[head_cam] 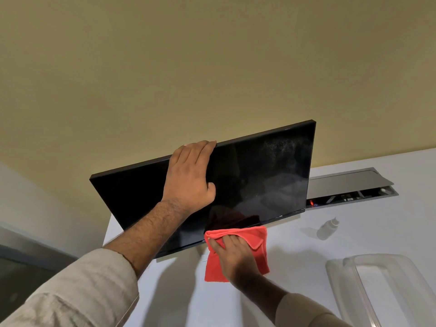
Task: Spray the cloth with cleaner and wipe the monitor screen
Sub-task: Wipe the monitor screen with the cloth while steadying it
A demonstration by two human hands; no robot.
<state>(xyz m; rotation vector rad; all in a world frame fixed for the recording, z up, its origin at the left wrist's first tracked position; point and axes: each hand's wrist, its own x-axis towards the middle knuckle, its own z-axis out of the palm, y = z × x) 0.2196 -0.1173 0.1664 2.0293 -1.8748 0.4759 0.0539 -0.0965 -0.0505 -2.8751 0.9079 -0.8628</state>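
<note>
A black monitor [259,175] stands tilted on the white desk, its screen dark with a hazy smear near the upper right. My left hand [188,175] grips the monitor's top edge, fingers over the rim and thumb on the glass. My right hand [232,253] presses a red cloth [256,237] against the screen's bottom edge, with the cloth hanging down in front of the desk surface. A small grey cleaner bottle [327,228] with a white nozzle lies on the desk to the right of the monitor.
The white desk [354,237] runs to the right. A grey cable hatch [349,182] stands open behind the monitor. A clear plastic container [382,286] sits at the lower right. A beige wall fills the background.
</note>
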